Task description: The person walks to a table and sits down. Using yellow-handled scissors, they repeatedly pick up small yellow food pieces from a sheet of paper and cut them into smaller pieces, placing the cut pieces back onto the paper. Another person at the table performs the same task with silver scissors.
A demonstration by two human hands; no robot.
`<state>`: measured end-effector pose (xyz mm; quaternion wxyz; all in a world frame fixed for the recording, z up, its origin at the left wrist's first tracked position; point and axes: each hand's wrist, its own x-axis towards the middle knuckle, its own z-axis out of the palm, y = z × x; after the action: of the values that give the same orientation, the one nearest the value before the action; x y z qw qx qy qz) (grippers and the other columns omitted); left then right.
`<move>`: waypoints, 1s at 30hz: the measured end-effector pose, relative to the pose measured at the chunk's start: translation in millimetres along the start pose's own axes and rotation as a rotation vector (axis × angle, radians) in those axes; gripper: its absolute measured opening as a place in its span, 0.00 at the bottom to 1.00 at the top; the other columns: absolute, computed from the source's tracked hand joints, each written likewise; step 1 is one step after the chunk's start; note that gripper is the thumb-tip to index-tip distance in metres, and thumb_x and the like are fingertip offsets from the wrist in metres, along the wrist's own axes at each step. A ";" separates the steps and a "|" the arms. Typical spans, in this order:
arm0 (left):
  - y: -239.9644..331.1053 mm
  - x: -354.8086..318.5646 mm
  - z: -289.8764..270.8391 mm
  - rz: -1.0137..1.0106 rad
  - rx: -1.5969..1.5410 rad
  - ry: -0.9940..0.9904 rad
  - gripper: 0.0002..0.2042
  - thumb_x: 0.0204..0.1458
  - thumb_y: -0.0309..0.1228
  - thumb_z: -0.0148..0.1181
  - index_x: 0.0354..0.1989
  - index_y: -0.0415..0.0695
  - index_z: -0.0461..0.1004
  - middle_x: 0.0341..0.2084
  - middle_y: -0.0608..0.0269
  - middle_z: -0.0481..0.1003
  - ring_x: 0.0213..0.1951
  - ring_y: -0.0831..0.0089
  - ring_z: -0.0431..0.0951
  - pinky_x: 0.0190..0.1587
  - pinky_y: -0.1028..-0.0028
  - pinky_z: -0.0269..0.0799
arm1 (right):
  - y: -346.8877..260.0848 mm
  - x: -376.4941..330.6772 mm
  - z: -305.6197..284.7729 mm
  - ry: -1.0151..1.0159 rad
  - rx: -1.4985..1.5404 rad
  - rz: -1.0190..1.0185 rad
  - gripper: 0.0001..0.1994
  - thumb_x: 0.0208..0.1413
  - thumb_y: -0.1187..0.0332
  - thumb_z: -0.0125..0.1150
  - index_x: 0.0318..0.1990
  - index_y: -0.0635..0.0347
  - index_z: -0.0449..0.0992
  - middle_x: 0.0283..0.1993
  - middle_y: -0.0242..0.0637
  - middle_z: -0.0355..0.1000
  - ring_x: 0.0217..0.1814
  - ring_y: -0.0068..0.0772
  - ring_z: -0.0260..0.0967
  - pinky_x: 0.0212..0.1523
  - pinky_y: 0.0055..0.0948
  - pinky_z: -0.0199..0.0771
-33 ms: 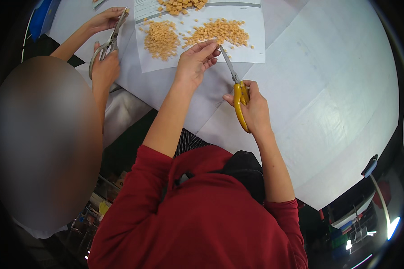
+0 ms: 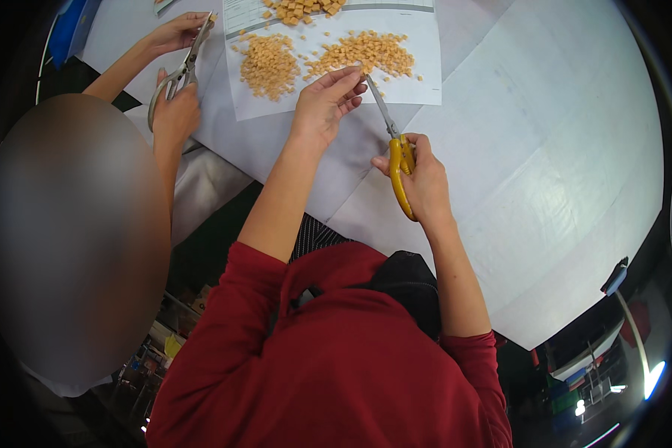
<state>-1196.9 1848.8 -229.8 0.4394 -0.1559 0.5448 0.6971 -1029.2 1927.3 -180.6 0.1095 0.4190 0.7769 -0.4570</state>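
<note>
My right hand (image 2: 422, 181) is wrapped round the yellow handles of a pair of scissors (image 2: 399, 168), whose blades point up and to the left. At the blade tips, my left hand (image 2: 325, 104) pinches a small orange-tan cube (image 2: 365, 68) between thumb and fingertips. Both hands hover at the near edge of a white printed sheet (image 2: 418, 93). On that sheet lie a left pile of small tan pieces (image 2: 267, 67) and a right pile of similar pieces (image 2: 369, 54). Larger cubes (image 2: 304, 9) are heaped at the far edge.
To my left, a co-worker's hands (image 2: 175, 104) hold grey scissors (image 2: 190, 63) and a small piece. A white-covered table (image 2: 545, 164) stretches far to the right. A blue bin (image 2: 72, 28) stands at the far left corner, and a lamp-like fixture (image 2: 616, 276) is by the right edge.
</note>
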 end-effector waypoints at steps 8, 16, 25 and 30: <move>-2.9 1.5 -3.1 0.087 0.051 -0.004 0.08 0.53 0.26 0.63 0.41 0.40 0.77 0.35 0.62 0.79 0.37 0.74 0.79 0.40 0.75 0.73 | -4.3 -0.1 -1.7 0.024 -0.052 -0.032 0.34 0.46 0.46 0.70 0.50 0.63 0.66 0.37 0.51 0.75 0.40 0.49 0.75 0.41 0.38 0.74; -1.2 2.5 -7.6 0.134 0.143 -0.027 0.09 0.53 0.25 0.62 0.43 0.40 0.76 0.36 0.63 0.78 0.39 0.73 0.78 0.42 0.75 0.73 | -7.8 0.1 -2.0 0.013 -0.047 -0.021 0.34 0.45 0.45 0.70 0.50 0.63 0.66 0.37 0.51 0.76 0.40 0.49 0.76 0.41 0.39 0.74; -1.5 5.9 -12.0 0.237 0.243 -0.052 0.08 0.52 0.24 0.62 0.40 0.38 0.75 0.34 0.62 0.79 0.35 0.75 0.79 0.37 0.78 0.72 | -7.9 3.0 -1.9 0.015 -0.046 -0.034 0.33 0.45 0.46 0.71 0.49 0.63 0.67 0.35 0.50 0.76 0.39 0.49 0.76 0.40 0.38 0.74; -1.0 10.4 -13.3 0.256 0.320 -0.069 0.09 0.53 0.26 0.62 0.42 0.38 0.75 0.35 0.61 0.79 0.35 0.75 0.78 0.38 0.77 0.73 | -3.4 8.9 -0.7 0.041 -0.096 -0.032 0.33 0.44 0.46 0.71 0.47 0.64 0.68 0.32 0.50 0.76 0.36 0.49 0.76 0.37 0.37 0.74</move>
<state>-1205.4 1841.6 -242.4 0.3847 0.0103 0.6486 0.6567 -1037.2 1932.0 -183.0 0.1060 0.4099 0.8067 -0.4123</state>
